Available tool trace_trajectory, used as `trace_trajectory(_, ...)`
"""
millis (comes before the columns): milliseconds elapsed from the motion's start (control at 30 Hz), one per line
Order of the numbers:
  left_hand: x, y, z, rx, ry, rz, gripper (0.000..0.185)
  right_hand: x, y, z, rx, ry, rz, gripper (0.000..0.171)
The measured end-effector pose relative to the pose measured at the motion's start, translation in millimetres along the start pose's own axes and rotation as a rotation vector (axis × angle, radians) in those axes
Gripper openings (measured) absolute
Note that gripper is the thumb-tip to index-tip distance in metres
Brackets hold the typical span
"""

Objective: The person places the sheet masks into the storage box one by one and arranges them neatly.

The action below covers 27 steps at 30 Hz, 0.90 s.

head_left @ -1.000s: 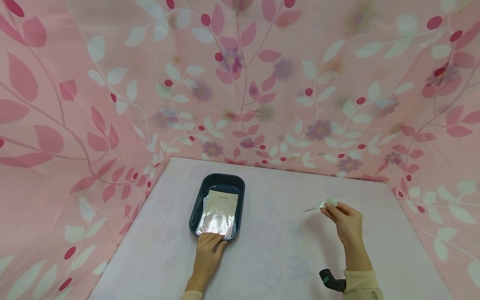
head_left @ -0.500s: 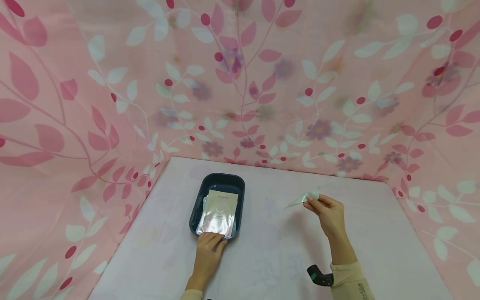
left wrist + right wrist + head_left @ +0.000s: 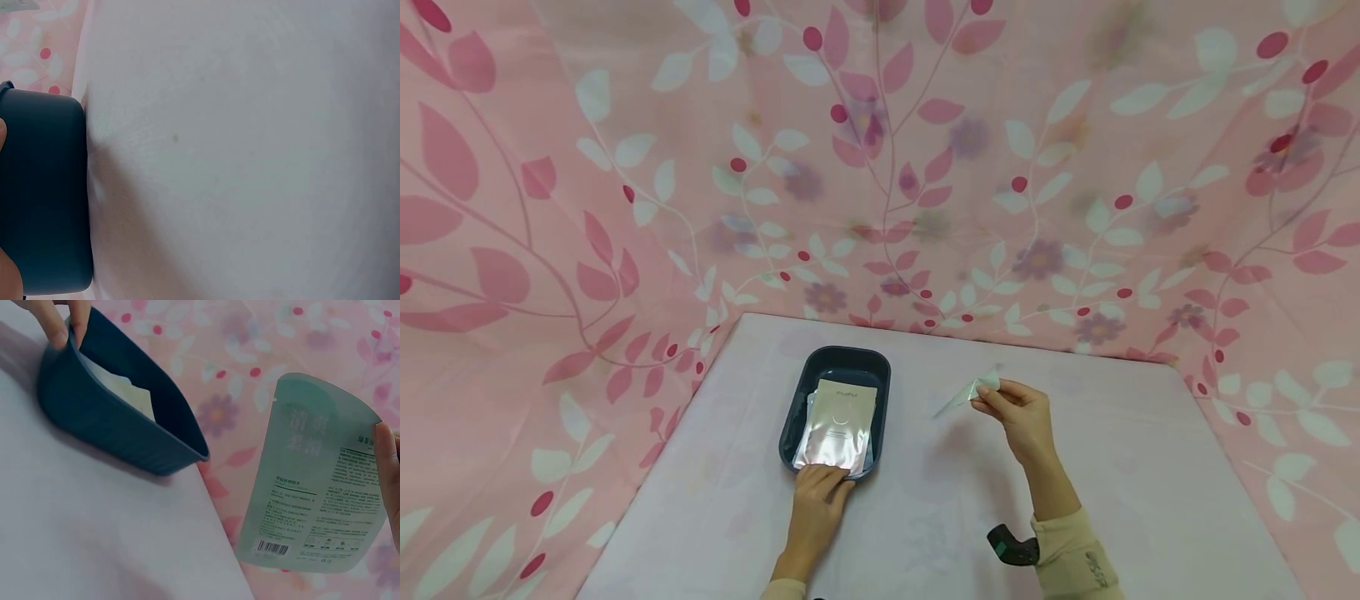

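A dark blue tray [image 3: 800, 397] [image 3: 125, 437] [image 3: 44, 187] stands on the pale table, with silvery-pink sachets [image 3: 837, 425] lying in it. My left hand [image 3: 821, 486] grips the tray's near rim, its fingers [image 3: 62, 319] curled over the edge. My right hand [image 3: 1011, 406] is raised above the table to the right of the tray and pinches a pale green sachet [image 3: 964, 396] [image 3: 315, 481] by one end. The sachet's printed back with a barcode faces the right wrist camera.
A pink floral cloth [image 3: 880, 167] hangs behind and along both sides of the table [image 3: 1135, 467]. The wrist camera mount [image 3: 1013, 546] sits on my right forearm. Bare tabletop lies between the tray and my right hand.
My right hand has carried the green sachet leftward, toward the tray. The left hand and the tray have stayed where they were.
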<state>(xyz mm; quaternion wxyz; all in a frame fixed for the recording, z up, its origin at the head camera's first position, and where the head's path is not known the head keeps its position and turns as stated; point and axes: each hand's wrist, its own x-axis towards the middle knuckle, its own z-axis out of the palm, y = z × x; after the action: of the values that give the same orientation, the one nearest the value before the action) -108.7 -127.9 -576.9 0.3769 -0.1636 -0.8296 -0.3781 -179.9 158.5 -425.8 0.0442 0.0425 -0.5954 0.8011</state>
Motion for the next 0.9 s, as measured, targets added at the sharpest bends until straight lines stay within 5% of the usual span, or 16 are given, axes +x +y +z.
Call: trace_trajectory(900,-0.4,-0.1,0.2,-0.014,0.018,0.013,0.021,19.4,20.9,79.7,0.042,-0.206,0.021,0.029)
